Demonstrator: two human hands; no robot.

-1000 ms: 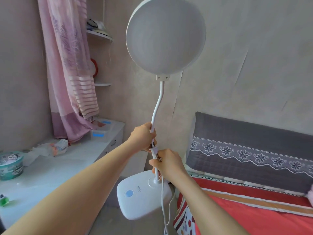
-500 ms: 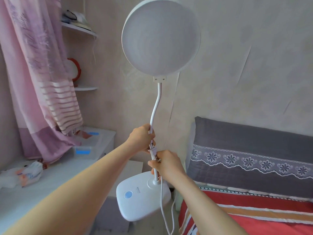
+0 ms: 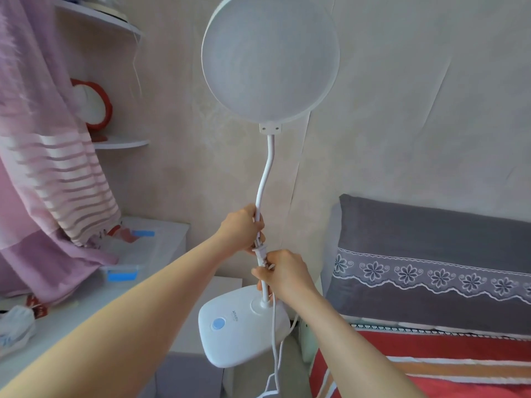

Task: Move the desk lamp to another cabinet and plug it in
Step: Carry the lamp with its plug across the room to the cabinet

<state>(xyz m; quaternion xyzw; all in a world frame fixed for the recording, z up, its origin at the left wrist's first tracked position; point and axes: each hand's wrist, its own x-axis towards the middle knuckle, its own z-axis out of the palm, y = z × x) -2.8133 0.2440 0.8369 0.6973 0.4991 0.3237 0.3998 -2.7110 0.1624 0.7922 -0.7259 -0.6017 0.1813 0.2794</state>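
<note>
I hold a white desk lamp (image 3: 270, 61) upright in the air, its round head high at centre and its rounded base (image 3: 241, 331) with a blue button hanging low. My left hand (image 3: 242, 225) is closed around the thin curved stem. Just below it, my right hand (image 3: 283, 274) grips the stem near the base together with the white cord. The white plug (image 3: 260, 251) sticks up between my two hands. The cord (image 3: 274, 363) dangles from the base out of the bottom of the frame.
A white cabinet (image 3: 161, 254) with clear boxes with blue labels and clutter stands at left under a pink curtain (image 3: 43, 139). Corner shelves (image 3: 120, 143) hold a red-rimmed item. A lower white cabinet (image 3: 198, 320) sits behind the base. A bed with a grey pillow (image 3: 431, 254) fills the right.
The view has swung right and nearer the wall corner: the left cabinet and curtain slid leftward. Both hands keep the same grip on the lamp stem.
</note>
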